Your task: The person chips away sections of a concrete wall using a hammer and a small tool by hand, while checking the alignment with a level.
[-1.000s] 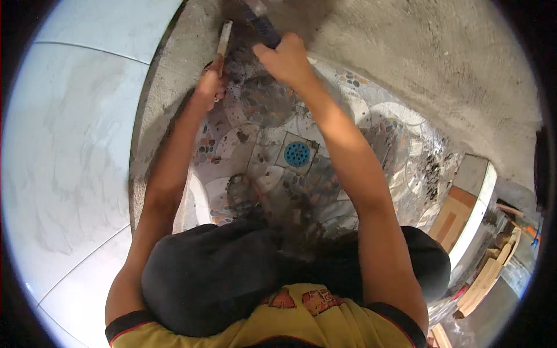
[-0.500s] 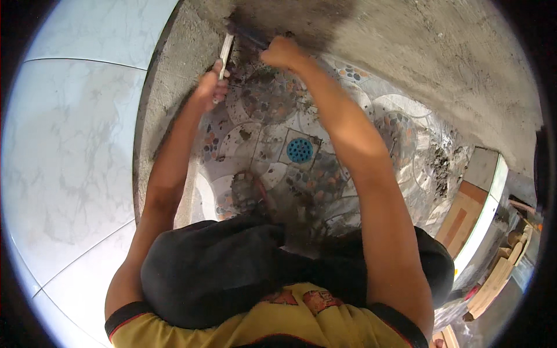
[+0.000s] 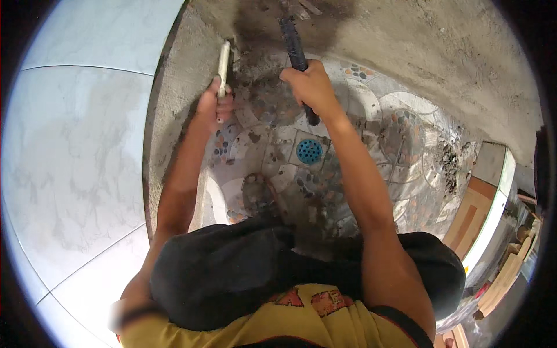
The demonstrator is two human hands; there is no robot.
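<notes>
Grey mortar and dark rubble hide the tip of the pale chisel, which the left hand grips in a closed fist against the wall's foot. Closed around a dark hammer handle, the right hand holds it above the pebble-patterned floor; its head is hard to make out. A blue round drain sits just below.

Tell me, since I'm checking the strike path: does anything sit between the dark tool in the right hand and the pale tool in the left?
Nothing visible does. The right hand grips the dark-handled tool, its head blurred above; the left hand holds the pale chisel against the broken mortar edge. Only rubble-strewn floor lies between them.
</notes>
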